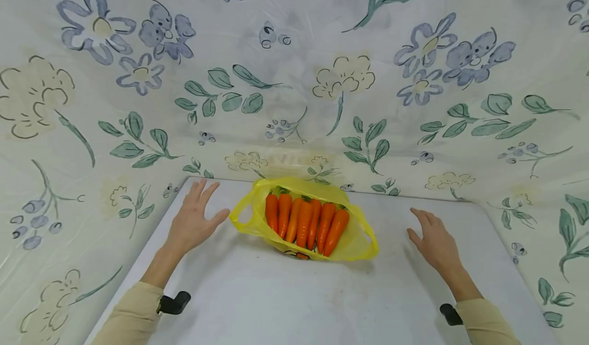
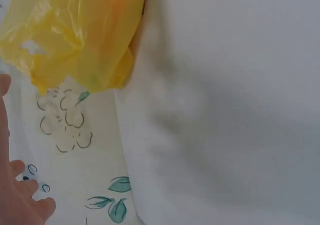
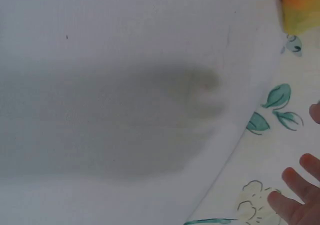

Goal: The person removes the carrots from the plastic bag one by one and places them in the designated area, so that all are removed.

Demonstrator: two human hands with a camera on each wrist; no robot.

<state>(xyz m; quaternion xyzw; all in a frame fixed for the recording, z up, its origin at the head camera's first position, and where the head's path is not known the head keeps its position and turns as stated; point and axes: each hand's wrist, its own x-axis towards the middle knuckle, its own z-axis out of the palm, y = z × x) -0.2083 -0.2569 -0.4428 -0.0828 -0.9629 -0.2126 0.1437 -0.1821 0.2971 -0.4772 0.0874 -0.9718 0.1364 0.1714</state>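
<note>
A yellow plastic bag [image 1: 359, 248] lies with its mouth spread wide near the back of the white table. Several orange carrots [image 1: 303, 222] sit side by side inside it, their green stem ends toward the back. My left hand [image 1: 193, 222] is held over the table to the left of the bag, fingers spread, the thumb tip close to the bag's left handle. My right hand [image 1: 434, 243] is apart from the bag on its right, fingers extended and holding nothing. In the left wrist view the bag [image 2: 75, 40] hangs past the table's back edge.
The white table [image 1: 276, 304] has its back edge just behind the bag. A flower-patterned sheet [image 1: 294, 115] rises behind and at both sides. Black wrist cameras [image 1: 175, 303] are strapped at both cuffs.
</note>
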